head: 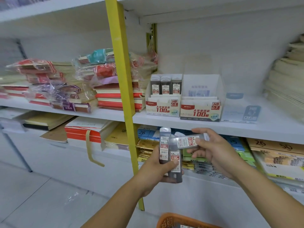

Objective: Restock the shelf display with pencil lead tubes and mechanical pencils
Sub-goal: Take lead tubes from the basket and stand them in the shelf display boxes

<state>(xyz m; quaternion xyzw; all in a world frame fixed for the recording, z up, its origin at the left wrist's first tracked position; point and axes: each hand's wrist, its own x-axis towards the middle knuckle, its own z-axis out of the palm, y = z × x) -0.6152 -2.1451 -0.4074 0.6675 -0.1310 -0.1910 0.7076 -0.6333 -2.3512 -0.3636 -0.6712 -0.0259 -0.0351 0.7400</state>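
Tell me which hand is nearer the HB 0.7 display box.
Right. The right hand, pinching one lead tube, is just below the HB 0.7 display box; the left hand, gripping two tubes, sits lower and left.

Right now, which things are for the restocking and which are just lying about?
For the job: 0.5 lead tubes in left hand; lead tube in right hand; HB 0.5 display box; HB 0.7 display box.
Lying about: wrapped notebook stacks; yellow shelf post.

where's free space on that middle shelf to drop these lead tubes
Bare shelf between the clear stand and the cream paper stack. The front row of the HB 0.5 box and the HB 0.7 box look empty. Left of the yellow post, wrapped notebook stacks crowd it.
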